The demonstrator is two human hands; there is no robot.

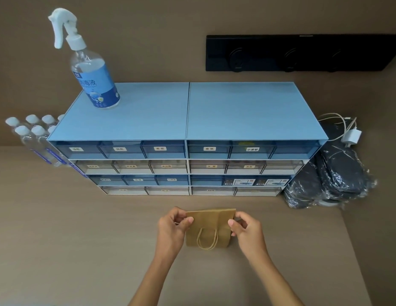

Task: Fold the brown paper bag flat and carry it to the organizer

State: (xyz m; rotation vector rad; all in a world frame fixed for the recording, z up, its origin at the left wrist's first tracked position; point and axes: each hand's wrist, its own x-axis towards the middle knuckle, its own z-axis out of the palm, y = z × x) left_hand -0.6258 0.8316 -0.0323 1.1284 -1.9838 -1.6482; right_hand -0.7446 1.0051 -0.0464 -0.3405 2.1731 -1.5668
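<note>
On worktop [82,239], before organizer [188,111] — brown paper bag [209,226], pinched at upper corners by left hand [172,226] and right hand [245,228]. Advised: press creases flat, tuck handle [207,239] — then lift level.

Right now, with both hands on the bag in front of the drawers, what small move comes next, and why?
Probably carry it forward to the blue organizer. The brown paper bag already looks flat, its twine handle lying against the front face, and the left hand and right hand pinch its upper corners, so nothing more seems left to fold.
</note>
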